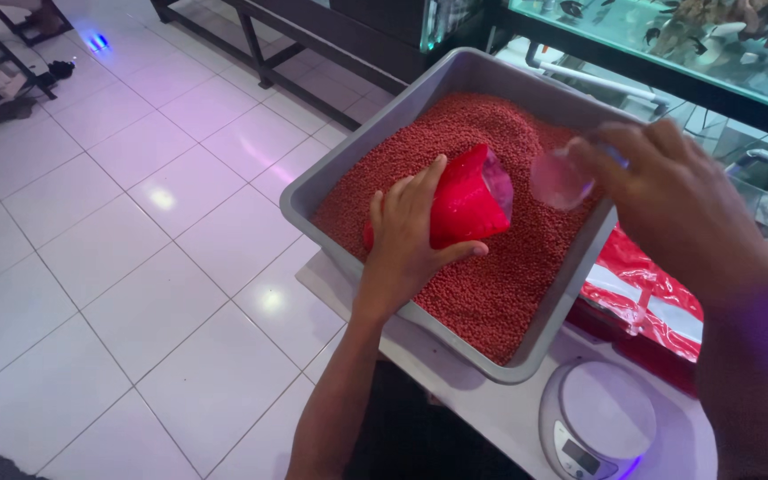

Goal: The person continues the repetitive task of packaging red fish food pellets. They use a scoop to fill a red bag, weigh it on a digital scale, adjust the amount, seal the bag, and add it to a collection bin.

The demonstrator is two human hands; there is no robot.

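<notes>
With our left hand [406,233] grasping the red pouch [468,197] open over the pellets [491,276] in the grey tray [357,147], our right hand's [668,200] fingers grip a clear cup [560,178] near its mouth, seemingly mid-filling, calling for a steady tip.

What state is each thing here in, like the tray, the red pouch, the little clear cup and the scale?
Grey tray: nearly full of red pellets.
Red pouch: open-mouthed, tilted, gripped by the left hand.
Clear cup: held over the tray by the right hand, looks empty.
Scale: platform bare.
Red bags: lying flat.
</notes>
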